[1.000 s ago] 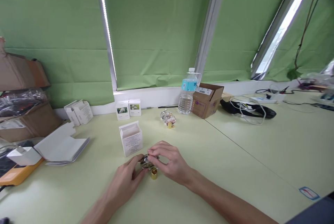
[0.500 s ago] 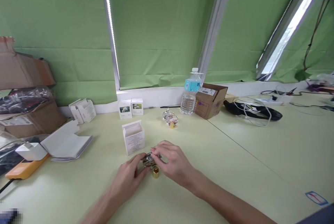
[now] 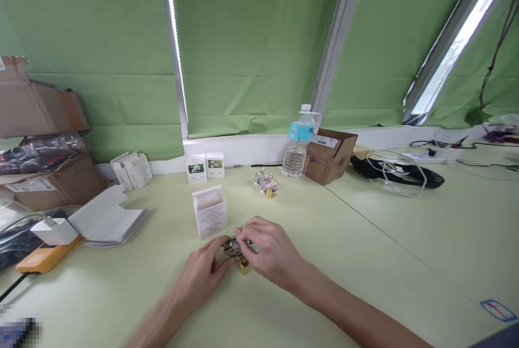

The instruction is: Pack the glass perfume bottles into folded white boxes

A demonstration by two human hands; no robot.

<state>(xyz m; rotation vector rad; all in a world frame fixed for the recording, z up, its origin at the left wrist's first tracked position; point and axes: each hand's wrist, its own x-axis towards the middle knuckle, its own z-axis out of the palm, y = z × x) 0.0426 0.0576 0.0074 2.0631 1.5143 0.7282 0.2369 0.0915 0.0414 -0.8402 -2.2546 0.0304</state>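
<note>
My left hand (image 3: 203, 274) grips a small, shiny glass bottle (image 3: 232, 248) at its left side, thumb and fingers around it, low over the table. My right hand (image 3: 268, 251) is closed in a pinch at the bottle's upper right; its fingertips cover that part, and what they pinch cannot be made out. A gold cap (image 3: 244, 267) stands on the table just below the bottle, between the hands. Behind them is an upright white carton (image 3: 211, 214) with its top open. Farther back lie glass bottles (image 3: 265, 179) with a gold cap (image 3: 269, 193) beside them.
Two small white boxes (image 3: 205, 167) and a water bottle (image 3: 298, 145) stand along the wall beside a brown cardboard box (image 3: 330, 156). White cartons (image 3: 132, 171), folded white card (image 3: 107, 218) and an orange power strip (image 3: 47, 256) are left. A black item with cable (image 3: 395, 171) lies right.
The whole view has shifted slightly, moving everything a little to the right. Both hands keep the same hold around the glass bottle; the gold cap stays beside it.
</note>
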